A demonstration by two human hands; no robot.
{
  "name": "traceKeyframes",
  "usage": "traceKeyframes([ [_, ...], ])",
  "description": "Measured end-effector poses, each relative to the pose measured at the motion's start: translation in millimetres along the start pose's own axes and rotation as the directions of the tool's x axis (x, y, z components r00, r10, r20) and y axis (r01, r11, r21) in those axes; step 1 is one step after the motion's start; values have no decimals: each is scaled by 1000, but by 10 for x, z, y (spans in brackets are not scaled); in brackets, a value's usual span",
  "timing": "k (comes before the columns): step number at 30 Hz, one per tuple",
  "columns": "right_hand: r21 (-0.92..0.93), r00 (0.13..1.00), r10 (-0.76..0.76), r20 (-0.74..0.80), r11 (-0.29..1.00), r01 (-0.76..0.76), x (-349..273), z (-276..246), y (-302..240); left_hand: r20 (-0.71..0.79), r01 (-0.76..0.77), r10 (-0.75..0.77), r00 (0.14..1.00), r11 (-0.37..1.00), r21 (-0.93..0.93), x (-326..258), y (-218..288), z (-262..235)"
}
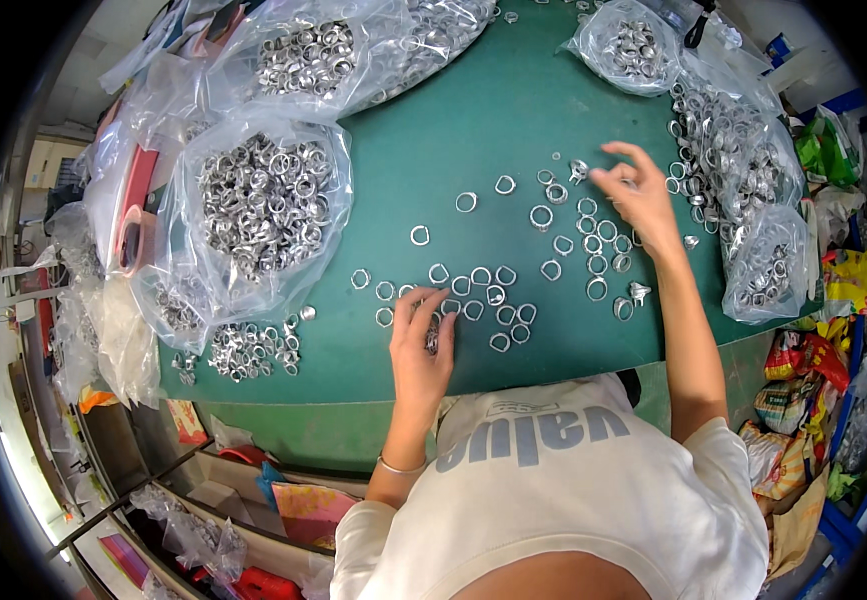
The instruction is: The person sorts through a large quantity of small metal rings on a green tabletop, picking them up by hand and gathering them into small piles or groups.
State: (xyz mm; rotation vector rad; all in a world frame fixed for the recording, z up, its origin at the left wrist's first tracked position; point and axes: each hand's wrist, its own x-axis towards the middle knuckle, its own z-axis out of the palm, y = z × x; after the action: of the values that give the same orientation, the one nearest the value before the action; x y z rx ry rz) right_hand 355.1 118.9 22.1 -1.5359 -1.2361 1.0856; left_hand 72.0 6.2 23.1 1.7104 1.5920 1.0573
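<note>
My left hand (419, 350) is curled at the near middle of the green table, with silver metal rings (432, 338) showing between its thumb and palm. Its fingertips reach the edge of a loose group of rings (477, 276) lying on the tabletop. Farther right, my right hand (639, 197) hovers slightly blurred, index finger stretched out and thumb apart from it. Just left of its fingertips is a chunkier silver ring (578, 171); whether they touch it I cannot tell. More plain rings (594, 244) lie scattered below that hand.
Clear plastic bags full of rings stand at the left (265, 205), far left (305, 60) and far right (637, 50). Ring heaps under plastic (743, 150) line the right edge. A small pile (253, 350) sits near the front left edge of the green table (423, 130).
</note>
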Motion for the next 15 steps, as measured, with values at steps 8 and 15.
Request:
traceKeyframes([
  [8,381,967,154,202,897,-222,10,-100,-39,1,55,-55,998,998,9,-54,4,-34],
  [15,908,941,91,325,247,-338,-510,-572,177,69,53,-51,996,998,-30,-18,55,21],
])
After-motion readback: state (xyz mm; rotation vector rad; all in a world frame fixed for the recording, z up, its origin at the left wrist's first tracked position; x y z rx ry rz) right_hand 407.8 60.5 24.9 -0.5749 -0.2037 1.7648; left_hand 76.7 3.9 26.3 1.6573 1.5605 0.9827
